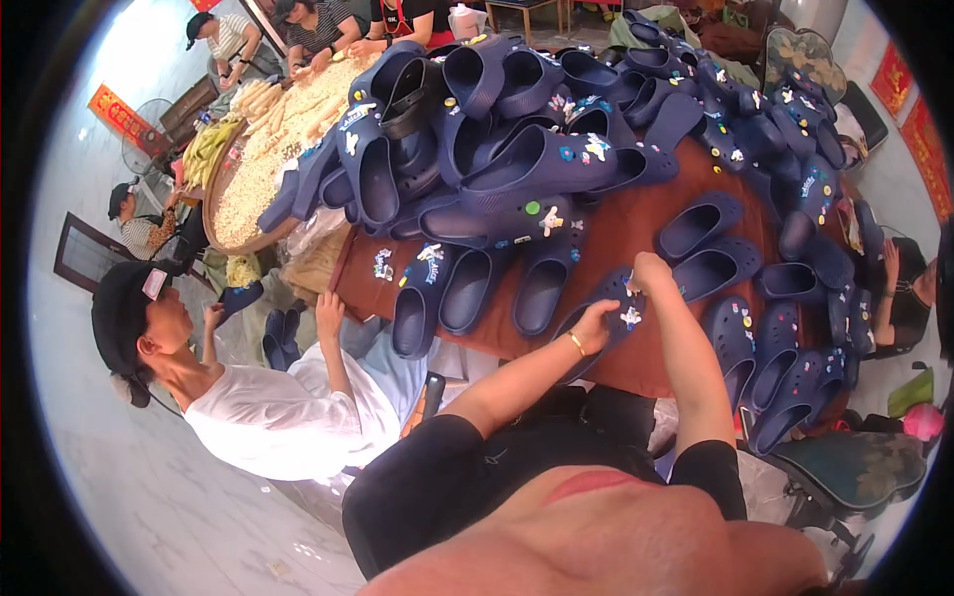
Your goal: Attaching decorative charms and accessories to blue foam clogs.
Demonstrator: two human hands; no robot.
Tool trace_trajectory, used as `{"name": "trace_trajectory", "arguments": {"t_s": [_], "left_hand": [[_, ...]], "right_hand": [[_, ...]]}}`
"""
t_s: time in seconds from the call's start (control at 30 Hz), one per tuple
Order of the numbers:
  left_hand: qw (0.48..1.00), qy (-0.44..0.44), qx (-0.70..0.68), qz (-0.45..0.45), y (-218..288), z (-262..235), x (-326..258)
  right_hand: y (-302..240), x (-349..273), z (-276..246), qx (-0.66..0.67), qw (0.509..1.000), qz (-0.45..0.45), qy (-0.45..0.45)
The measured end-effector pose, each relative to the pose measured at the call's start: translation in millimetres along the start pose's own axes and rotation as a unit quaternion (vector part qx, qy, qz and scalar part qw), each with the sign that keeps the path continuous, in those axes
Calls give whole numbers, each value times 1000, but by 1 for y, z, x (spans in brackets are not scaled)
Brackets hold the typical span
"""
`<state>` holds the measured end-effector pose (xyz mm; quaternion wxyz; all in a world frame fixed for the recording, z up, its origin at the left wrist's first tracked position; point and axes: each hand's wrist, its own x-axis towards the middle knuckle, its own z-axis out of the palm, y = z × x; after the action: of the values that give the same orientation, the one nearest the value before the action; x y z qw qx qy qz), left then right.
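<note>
The left hand (596, 323) holds from below a dark blue clog (608, 310), at the near edge of the brown tabletop (636, 223). The right hand (651, 270) is closed, its fingertips pressing a small white charm (630, 317) on the clog's upper. Just right of the hands lie more decorated clogs (740, 343); beyond them rises a big clog heap (537, 129).

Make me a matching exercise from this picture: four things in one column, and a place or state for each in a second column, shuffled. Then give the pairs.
1. left hand
2. right hand
3. round tray
4. black cap

A. on a person's head, picture's left
B. far left of the table, heaped with pale pieces
C. under the navy clog, gripping it
D. pressing at a charm on the clog's top

Pairs: 1-C, 2-D, 3-B, 4-A
</note>
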<state>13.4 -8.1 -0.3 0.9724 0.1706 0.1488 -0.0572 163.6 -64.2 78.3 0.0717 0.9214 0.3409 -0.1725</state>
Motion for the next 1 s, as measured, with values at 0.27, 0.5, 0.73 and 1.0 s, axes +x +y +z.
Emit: {"name": "trace_trajectory", "arguments": {"t_s": [0.27,0.5,0.73,1.0], "left_hand": [[993,-58,-94,-48,15,52,-6],[1000,-20,-3,-15,2,32,-8],[994,-12,85,-65,0,-8,-13],[993,-26,97,-57,-2,-1,-15]], "right_hand": [[26,-26,-7,226,968,67,88],[27,-24,22,313,944,49,97],[21,-18,47,356,931,74,5],[21,-13,62,283,950,83,104]]}}
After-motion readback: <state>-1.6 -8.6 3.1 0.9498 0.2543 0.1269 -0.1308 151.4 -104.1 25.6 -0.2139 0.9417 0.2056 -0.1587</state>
